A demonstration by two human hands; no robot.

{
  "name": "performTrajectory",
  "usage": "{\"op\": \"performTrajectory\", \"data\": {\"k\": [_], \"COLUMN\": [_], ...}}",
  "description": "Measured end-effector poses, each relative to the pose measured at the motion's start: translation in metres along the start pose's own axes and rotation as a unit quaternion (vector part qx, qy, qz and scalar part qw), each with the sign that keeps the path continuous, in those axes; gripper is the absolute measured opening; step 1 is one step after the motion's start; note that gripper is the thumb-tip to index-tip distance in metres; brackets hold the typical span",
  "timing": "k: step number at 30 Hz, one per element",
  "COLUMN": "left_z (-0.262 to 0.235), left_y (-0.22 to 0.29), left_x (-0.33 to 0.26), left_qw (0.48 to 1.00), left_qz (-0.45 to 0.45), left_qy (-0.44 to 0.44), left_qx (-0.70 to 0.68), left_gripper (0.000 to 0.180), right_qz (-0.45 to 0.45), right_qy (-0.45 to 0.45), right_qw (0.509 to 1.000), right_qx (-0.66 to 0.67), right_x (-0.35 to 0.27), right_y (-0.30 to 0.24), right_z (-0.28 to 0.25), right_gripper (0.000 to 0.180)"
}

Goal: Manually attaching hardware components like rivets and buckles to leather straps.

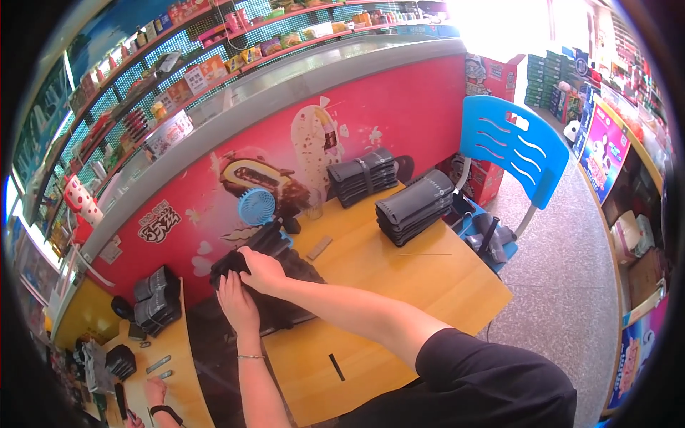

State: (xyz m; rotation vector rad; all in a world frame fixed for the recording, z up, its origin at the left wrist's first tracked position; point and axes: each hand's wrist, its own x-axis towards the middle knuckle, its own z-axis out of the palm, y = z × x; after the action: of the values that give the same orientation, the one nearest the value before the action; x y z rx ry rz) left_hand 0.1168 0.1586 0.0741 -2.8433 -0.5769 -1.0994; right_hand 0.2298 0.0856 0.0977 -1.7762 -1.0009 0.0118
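Note:
At the left end of the wooden table (385, 285), my two hands meet over a soft black bundle (230, 264). My left hand (237, 299) has its fingers pressed together against the near side of it. My right hand (261, 272) bends round its right side, with the fingertips partly hidden. Beneath and beside them lies a dark, flat sheet-like piece (285, 303). The exact kind of the black bundle cannot be made out. A blue fan (257, 207) stands just beyond my hands, and a short brown bar (319, 247) lies to their right.
Two stacks of black folded pouches, a banded stack (362, 178) and a nearer stack (414, 208), sit at the table's far side. A black strip (337, 367) lies near the front. A blue chair (514, 153) stands right. Another person's hand (155, 391) shows at lower left.

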Motion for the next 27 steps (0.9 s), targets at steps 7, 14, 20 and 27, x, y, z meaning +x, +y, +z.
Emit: {"op": "performTrajectory", "data": {"k": [7,14,20,27], "left_z": [-0.004,0.007,0.008,-0.015], "left_y": [-0.001,0.001,-0.014,-0.001], "left_x": [0.001,0.006,0.001,0.005], "left_qw": [1.000,0.989,0.996,0.998], "left_qz": [0.011,-0.083,0.076,0.028], "left_qy": [0.007,0.010,0.031,-0.032], "left_qx": [0.027,-0.123,-0.038,-0.056], "left_gripper": [0.041,0.032,0.047,0.047], "right_qz": [-0.010,-0.104,-0.155,-0.126], "right_qy": [0.034,0.050,0.019,0.045], "right_qw": [0.999,0.982,0.967,0.952], "right_qx": [0.040,0.150,0.201,0.275], "right_x": [-0.015,-0.040,-0.100,-0.171], "right_y": [-0.005,-0.043,-0.042,-0.014], "right_z": [-0.009,-0.044,-0.083,-0.097], "right_gripper": [0.049,0.040,0.038,0.038]}}
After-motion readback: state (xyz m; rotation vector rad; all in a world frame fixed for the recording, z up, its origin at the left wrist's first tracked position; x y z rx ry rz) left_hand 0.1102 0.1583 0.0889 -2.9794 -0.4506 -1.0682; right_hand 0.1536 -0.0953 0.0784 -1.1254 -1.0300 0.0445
